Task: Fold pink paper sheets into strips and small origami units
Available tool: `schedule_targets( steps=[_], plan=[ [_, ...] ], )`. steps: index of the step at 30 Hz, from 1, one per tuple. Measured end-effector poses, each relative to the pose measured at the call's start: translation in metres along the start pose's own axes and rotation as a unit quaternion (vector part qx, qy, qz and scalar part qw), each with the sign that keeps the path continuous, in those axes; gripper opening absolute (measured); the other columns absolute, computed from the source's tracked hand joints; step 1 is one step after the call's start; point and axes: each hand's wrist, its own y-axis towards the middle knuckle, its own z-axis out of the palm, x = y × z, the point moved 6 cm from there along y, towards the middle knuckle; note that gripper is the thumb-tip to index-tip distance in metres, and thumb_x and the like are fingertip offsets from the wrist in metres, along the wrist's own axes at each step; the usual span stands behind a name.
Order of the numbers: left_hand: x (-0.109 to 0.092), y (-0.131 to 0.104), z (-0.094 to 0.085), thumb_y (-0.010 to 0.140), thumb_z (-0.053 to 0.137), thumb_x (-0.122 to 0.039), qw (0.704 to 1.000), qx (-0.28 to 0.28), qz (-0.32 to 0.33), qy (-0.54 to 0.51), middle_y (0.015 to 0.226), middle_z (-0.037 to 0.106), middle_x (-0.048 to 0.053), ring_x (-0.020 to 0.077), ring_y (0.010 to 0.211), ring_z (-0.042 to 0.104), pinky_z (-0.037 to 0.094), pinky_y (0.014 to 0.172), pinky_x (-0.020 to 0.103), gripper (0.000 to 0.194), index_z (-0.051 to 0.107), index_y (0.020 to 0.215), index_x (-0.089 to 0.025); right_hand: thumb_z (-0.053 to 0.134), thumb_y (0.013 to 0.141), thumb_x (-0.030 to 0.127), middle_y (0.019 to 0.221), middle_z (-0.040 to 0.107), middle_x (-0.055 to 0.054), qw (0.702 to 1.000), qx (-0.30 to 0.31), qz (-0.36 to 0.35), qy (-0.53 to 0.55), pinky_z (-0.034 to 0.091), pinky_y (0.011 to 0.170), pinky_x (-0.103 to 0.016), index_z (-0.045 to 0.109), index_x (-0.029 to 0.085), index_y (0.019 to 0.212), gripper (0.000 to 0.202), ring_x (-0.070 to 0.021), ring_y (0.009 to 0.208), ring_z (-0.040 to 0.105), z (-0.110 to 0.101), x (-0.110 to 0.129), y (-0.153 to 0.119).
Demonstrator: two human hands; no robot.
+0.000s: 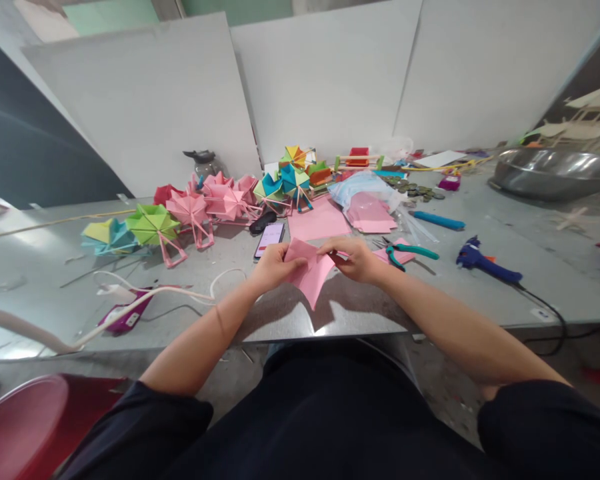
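While the pink paper (310,271) is held pinched by the left hand (274,268) and the right hand (354,259) above the table (275,321), any crease should be pressed slowly and evenly.

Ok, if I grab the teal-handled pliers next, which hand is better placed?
Likely your right hand: the teal-handled pliers lie on its outer side, while your left hand is farther off, across the pink paper. Both hands hold that paper, so the right would have to let go first.
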Motion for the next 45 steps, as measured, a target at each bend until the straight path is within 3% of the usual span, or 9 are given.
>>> schedule_targets(
  steps=[7,11,14,17,24,30,37,45],
  plan=[
    [-0.004,-0.003,0.006,0.084,0.079,-0.051,0.998,-0.020,0.049,-0.013,0.069,0.064,-0.001,0.0117,0.062,0.052,0.038,0.056,0.023,0.038,0.073,0.080,-0.014,0.071,0.103,0.038,0.092,0.080,-0.007,0.993,-0.053,0.094,0.053,0.059,0.073,-0.033,0.078,0.024,0.104,0.016,-0.0194,0.079,0.072,0.007,-0.008,-0.002],
    [-0.006,-0.010,0.016,0.086,0.082,-0.047,0.995,-0.048,0.078,-0.040,0.082,0.075,0.002,0.0138,0.068,0.061,0.044,0.061,0.023,0.035,0.081,0.100,-0.015,0.082,0.093,0.055,0.095,0.079,-0.006,0.965,-0.115,0.177,0.157,0.062,0.078,-0.036,0.075,0.023,0.111,0.038,-0.0205,0.085,0.074,0.016,-0.014,-0.007],
    [-0.006,-0.015,0.019,0.085,0.085,-0.045,0.991,-0.089,0.093,-0.037,0.077,0.075,0.001,0.0134,0.064,0.060,0.044,0.058,0.024,0.031,0.082,0.097,-0.016,0.085,0.089,0.059,0.096,0.079,-0.007,0.948,-0.116,0.205,0.215,0.063,0.079,-0.036,0.076,0.022,0.108,0.042,-0.0204,0.085,0.074,0.022,-0.015,-0.007],
    [-0.008,-0.019,0.020,0.087,0.086,-0.044,0.987,-0.110,0.107,-0.038,0.078,0.078,0.003,0.0156,0.065,0.064,0.048,0.058,0.026,0.027,0.084,0.096,-0.018,0.088,0.087,0.059,0.094,0.078,-0.006,0.942,-0.109,0.206,0.240,0.062,0.078,-0.036,0.077,0.021,0.102,0.042,-0.0202,0.084,0.073,0.024,-0.010,-0.006],
    [-0.018,-0.023,0.021,0.088,0.088,-0.049,0.975,-0.144,0.135,-0.097,0.092,0.084,0.008,0.0220,0.080,0.077,0.063,0.072,0.035,0.027,0.085,0.094,-0.022,0.092,0.085,0.054,0.086,0.077,-0.004,0.959,-0.094,0.155,0.216,0.059,0.075,-0.034,0.081,0.023,0.092,0.033,-0.0188,0.079,0.070,0.024,0.006,0.000],
    [-0.018,-0.025,0.018,0.088,0.087,-0.057,0.975,-0.156,0.133,-0.088,0.083,0.084,0.006,0.0191,0.070,0.074,0.058,0.061,0.031,0.035,0.086,0.085,-0.023,0.087,0.089,0.058,0.089,0.079,-0.006,0.965,-0.089,0.144,0.202,0.059,0.075,-0.035,0.084,0.024,0.094,0.034,-0.0199,0.081,0.072,0.019,0.009,0.002],
    [-0.021,-0.027,0.016,0.090,0.085,-0.057,0.973,-0.146,0.161,-0.074,0.078,0.083,0.007,0.0170,0.065,0.071,0.054,0.057,0.027,0.035,0.089,0.087,-0.023,0.086,0.090,0.059,0.085,0.078,-0.006,0.967,-0.089,0.148,0.187,0.055,0.070,-0.033,0.083,0.023,0.090,0.036,-0.0184,0.077,0.069,0.018,0.012,0.001],
    [-0.019,-0.027,0.018,0.092,0.081,-0.061,0.973,-0.137,0.179,-0.057,0.074,0.080,0.007,0.0180,0.062,0.068,0.053,0.056,0.030,0.042,0.086,0.084,-0.020,0.085,0.090,0.060,0.082,0.075,-0.005,0.965,-0.095,0.150,0.195,0.053,0.069,-0.034,0.079,0.023,0.086,0.038,-0.0181,0.075,0.066,0.019,0.014,0.001]
  ],
)
